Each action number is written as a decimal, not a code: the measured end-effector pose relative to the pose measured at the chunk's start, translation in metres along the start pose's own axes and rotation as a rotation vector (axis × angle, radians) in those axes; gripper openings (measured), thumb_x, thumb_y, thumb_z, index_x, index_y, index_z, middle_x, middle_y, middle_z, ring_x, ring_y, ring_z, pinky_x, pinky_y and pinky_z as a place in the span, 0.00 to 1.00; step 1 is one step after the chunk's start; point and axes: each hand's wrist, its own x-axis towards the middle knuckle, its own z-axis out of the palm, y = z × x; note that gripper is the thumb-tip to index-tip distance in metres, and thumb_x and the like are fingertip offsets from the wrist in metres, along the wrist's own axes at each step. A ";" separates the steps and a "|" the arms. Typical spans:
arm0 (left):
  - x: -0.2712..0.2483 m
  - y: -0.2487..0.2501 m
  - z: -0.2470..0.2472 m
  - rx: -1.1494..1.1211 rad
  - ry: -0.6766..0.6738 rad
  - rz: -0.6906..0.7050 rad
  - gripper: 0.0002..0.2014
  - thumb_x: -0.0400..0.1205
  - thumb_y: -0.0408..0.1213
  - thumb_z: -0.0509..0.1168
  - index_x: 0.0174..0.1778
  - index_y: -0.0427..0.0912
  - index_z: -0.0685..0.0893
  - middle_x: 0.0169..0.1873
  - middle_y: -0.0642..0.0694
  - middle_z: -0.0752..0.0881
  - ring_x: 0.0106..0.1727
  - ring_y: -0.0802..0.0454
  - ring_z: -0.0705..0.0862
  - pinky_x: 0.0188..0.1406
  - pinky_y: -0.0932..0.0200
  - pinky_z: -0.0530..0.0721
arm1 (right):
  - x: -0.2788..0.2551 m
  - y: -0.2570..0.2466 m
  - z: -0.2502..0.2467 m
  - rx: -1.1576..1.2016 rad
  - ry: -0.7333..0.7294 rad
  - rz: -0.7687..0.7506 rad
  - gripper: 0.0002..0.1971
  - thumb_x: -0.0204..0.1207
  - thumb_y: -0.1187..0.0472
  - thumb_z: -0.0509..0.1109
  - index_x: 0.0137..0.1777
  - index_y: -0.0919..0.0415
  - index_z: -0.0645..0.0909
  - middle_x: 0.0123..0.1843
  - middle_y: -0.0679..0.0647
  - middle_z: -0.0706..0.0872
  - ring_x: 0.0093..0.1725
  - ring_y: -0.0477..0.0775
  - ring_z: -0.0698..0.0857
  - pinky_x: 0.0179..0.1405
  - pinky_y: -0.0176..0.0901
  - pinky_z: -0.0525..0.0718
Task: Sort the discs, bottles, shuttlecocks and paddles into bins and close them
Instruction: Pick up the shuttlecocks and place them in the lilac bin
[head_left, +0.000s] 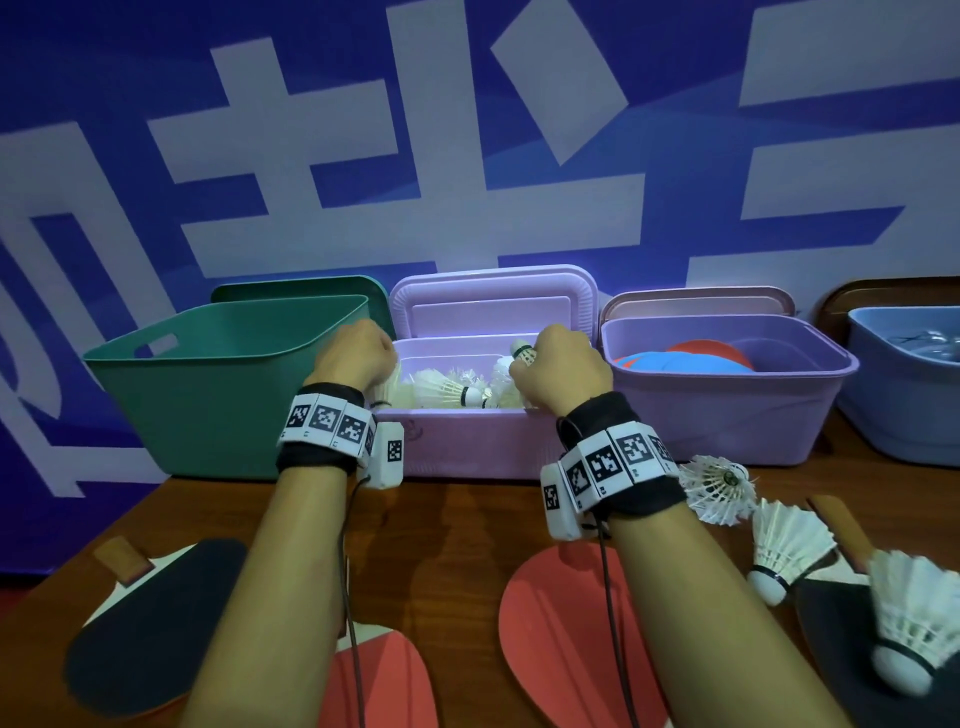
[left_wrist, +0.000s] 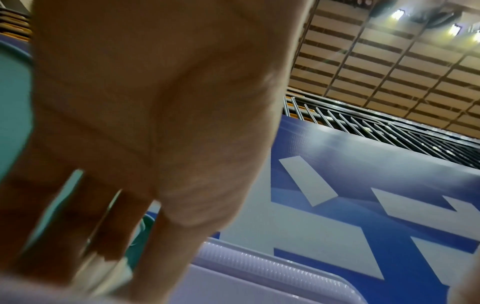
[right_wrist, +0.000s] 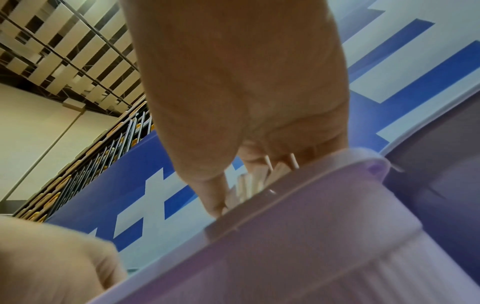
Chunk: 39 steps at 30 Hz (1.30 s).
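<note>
Wall: blue banner (head_left: 311, 130) w/ large white block characters, directly behind table.
Table: brown wood-grain top (head_left: 467, 519).
Ceiling: slatted panels on metal grid (left_wrist: 389, 61), high overhead.
Lights: 3 bright spot lamps (left_wrist: 397, 14), upper right in left wrist view.
Railing: metal bars (left_wrist: 363, 123) above banner top edge.

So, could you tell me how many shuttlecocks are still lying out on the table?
3, all at the right: one by the right wrist, one just nearer, one standing on the black paddle. Arms may hide more.
</note>
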 end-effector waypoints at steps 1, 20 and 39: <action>-0.002 -0.001 0.004 0.053 -0.090 -0.019 0.11 0.77 0.32 0.62 0.46 0.38 0.90 0.45 0.39 0.90 0.48 0.35 0.88 0.46 0.50 0.86 | 0.000 0.000 0.000 -0.028 -0.046 0.007 0.08 0.79 0.57 0.64 0.44 0.61 0.72 0.46 0.60 0.79 0.51 0.66 0.83 0.47 0.48 0.78; -0.002 -0.002 0.022 0.017 -0.231 0.037 0.12 0.79 0.29 0.60 0.50 0.34 0.90 0.49 0.37 0.90 0.45 0.39 0.87 0.42 0.54 0.81 | 0.000 0.008 0.010 -0.067 -0.049 0.022 0.05 0.79 0.63 0.63 0.52 0.63 0.77 0.58 0.63 0.83 0.58 0.67 0.84 0.47 0.47 0.77; -0.001 0.017 0.024 -0.053 -0.229 0.218 0.12 0.80 0.43 0.75 0.59 0.46 0.89 0.64 0.44 0.85 0.62 0.47 0.84 0.59 0.54 0.79 | -0.008 -0.001 0.004 -0.130 -0.026 0.039 0.13 0.79 0.60 0.67 0.62 0.63 0.79 0.62 0.62 0.83 0.61 0.66 0.84 0.47 0.47 0.77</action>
